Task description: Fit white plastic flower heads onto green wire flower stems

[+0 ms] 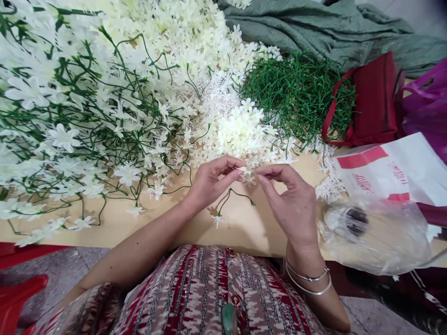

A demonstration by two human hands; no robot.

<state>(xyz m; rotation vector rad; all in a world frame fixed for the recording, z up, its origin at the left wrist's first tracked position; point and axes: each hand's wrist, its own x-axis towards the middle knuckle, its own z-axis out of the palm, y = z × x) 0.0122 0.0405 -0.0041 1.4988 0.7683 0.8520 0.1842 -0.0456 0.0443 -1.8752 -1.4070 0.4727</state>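
Observation:
My left hand point(217, 180) pinches a small white artificial flower point(248, 175) between thumb and forefinger, over the table's near side. Just to the right, my right hand point(288, 195) is closed in a pinch, its fingertips close to that flower; what lies between them is too small to make out. Below the hands, a forked green stem point(228, 194) with a white bloom point(217, 219) at one tip rests on or just above the table. Whether it joins the held flower, I cannot tell. A heap of loose cream petals point(240, 128) lies right behind my fingers.
Finished-looking white flower sprays point(115, 116) crowd the left. Green plastic stems point(296, 90) are heaped behind on the right, beside a red bag point(375, 100). A printed white bag point(415, 163) and a clear plastic bag point(391, 237) lie at right. Green cloth point(314, 28) drapes the back.

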